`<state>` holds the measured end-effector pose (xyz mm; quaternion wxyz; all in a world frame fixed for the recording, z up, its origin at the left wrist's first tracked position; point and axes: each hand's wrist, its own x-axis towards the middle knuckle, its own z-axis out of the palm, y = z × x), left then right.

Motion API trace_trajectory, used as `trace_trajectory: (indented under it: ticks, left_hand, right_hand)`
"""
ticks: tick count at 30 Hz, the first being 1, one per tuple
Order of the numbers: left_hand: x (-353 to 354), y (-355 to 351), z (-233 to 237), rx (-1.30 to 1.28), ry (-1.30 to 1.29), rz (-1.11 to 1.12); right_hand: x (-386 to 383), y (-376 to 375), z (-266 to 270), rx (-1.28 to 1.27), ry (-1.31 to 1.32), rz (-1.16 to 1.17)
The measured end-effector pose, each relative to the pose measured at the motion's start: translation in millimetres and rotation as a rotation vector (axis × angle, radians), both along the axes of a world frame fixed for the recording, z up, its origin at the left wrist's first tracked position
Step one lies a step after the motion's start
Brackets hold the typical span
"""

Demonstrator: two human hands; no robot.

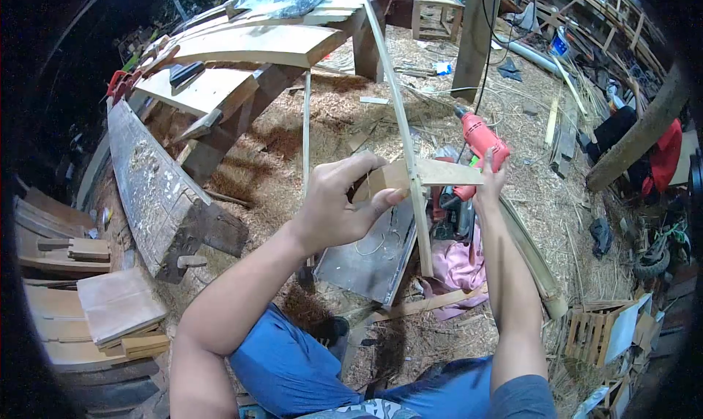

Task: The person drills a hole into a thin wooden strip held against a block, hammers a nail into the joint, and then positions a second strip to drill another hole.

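Holding: left hand (329, 192) — thumb and fingers pinched round a short board (448, 172), where a long strip (421, 221) crosses it. Right hand (490, 182) — at the board's other end; whether it grasps the board, or the red drill (485, 137) just above it, cannot be told. Handling: probably best with the crossing pressed snug, the board level, left fingertips clear of any bit. Below the left hand: dark panel (359, 258). Below the right: power tool (463, 220), pink cloth (458, 265). Beyond the left, leftward: planks (256, 46). Obstruction: the strip, slanting between both hands; the tool and cloth could hamper setting down.
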<state>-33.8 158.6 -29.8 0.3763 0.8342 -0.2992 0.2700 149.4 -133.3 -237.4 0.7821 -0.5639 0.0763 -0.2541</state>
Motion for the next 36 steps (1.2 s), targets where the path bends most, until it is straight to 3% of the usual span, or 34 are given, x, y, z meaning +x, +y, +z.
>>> trace_trajectory:
  ticks: [2,8,10,11,13,14,16,17,19,20,22,26,31,36]
  left_hand:
    - [0,-2,-5,-0.012,0.014,-0.004]
    - [2,-1,-8,0.008,-0.064,-0.002]
    - [1,0,-9,0.011,-0.026,-0.019]
    - [2,1,-10,0.01,-0.025,-0.018]
    - [3,3,-12,0.012,-0.058,-0.019]
    - [3,4,-12,0.011,-0.06,-0.019]
    - [3,7,-13,0.053,-0.017,-0.006]
    - [4,7,-15,0.053,-0.018,-0.006]
    - [9,7,-22,-0.012,-0.075,-0.049]
    - [10,8,-24,-0.011,-0.074,-0.05]
    - [10,10,-25,0.013,-0.057,-0.02]
    - [5,13,-18,0.064,-0.004,-0.032]
    - [7,15,-24,0.045,-0.013,-0.065]
    - [15,13,-34,0.044,-0.105,-0.063]
  right_hand:
    - [2,1,-12,-0.036,0.084,0.062]
    - [-3,2,-4,-0.217,-0.169,0.07]
    - [-7,-6,4,-0.525,0.04,0.019]
    - [-9,-6,6,-0.526,0.041,0.02]
    - [-16,-2,14,-0.877,-0.111,-0.309]
    - [-20,-5,19,-0.878,-0.113,-0.309]
    - [-27,-18,22,-1.232,-0.121,-0.318]
    - [-31,-26,24,-1.232,-0.121,-0.318]
    - [-37,-38,27,-1.529,-0.095,-0.113]
    - [-41,-38,26,-1.528,-0.093,-0.113]
    - [-47,-39,19,-1.899,-0.175,-0.1]
    - [-26,-46,-50,-2.031,-0.318,-0.12]
    - [-29,-45,-62,-1.994,-0.196,-0.192]
    - [-34,-46,-50,-1.898,-0.103,-0.055]
